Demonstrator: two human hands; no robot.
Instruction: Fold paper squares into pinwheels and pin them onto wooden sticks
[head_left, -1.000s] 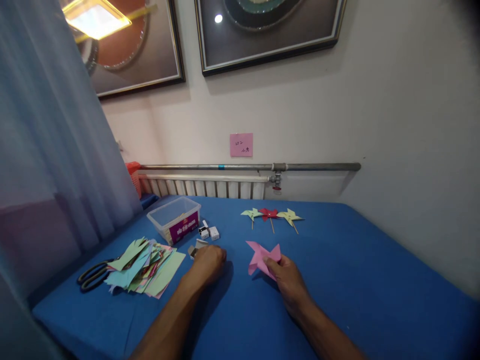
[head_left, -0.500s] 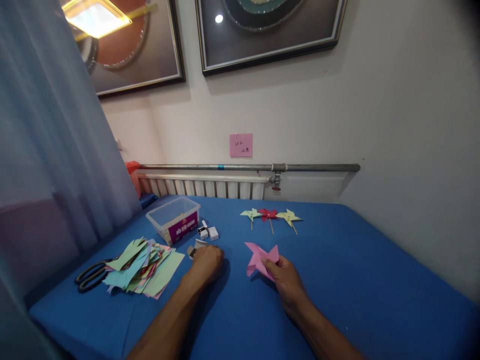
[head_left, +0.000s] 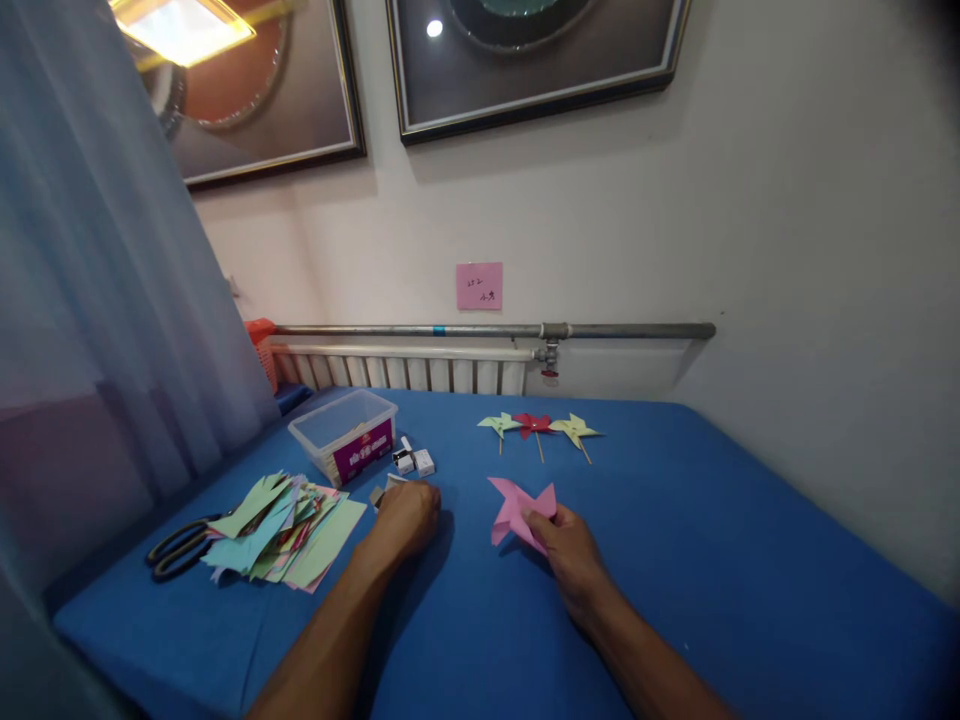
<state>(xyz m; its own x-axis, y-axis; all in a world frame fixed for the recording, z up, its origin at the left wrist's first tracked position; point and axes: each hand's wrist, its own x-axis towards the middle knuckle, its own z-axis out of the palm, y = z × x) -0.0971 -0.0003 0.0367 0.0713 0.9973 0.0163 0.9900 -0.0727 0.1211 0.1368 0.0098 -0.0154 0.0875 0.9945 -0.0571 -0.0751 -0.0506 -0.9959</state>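
My right hand (head_left: 566,550) pinches a pink folded paper pinwheel (head_left: 517,508) and holds it against the blue table (head_left: 712,540). My left hand (head_left: 405,518) is curled into a loose fist on the cloth, its fingertips beside a small grey box (head_left: 379,493); what the fingers hold is hidden. Three finished pinwheels on sticks lie further back: a pale green one (head_left: 500,425), a red one (head_left: 533,424) and a yellow one (head_left: 574,430).
A stack of cut coloured paper (head_left: 281,525) lies at the left with black scissors (head_left: 174,545) beside it. A clear plastic box with a purple label (head_left: 343,434) and small white boxes (head_left: 414,461) sit behind my left hand. A radiator, a pipe and a curtain bound the table.
Both hands stay almost in place. The view has tilted slightly, so everything sits a little higher and to the left.
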